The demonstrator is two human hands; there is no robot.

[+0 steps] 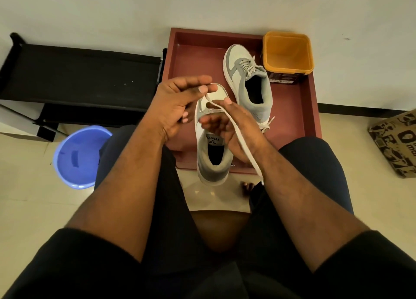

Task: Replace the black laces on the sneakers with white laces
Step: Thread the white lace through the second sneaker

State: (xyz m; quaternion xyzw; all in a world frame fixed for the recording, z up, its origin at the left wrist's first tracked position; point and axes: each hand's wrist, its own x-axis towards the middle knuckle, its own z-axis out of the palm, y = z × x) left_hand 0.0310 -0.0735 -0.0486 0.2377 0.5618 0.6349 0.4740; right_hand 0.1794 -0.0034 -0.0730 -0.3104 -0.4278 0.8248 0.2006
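While the right hand (pixel 234 127) grips the near sneaker (pixel 211 145) over the knees, the left hand (pixel 177 100) pinches the white lace (pixel 242 138) between its fingers (pixel 203 89); the other sneaker (pixel 249 82) sits laced in the red tray (pixel 193 57).

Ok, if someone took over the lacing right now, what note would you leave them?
Left hand pinches the white lace near its tip.
Right hand holds the near sneaker, lace trailing over the wrist.
Far sneaker lies in the red tray, already laced white.
No black laces in view.
Left: thread the near sneaker, which shows hardly any lacing yet.
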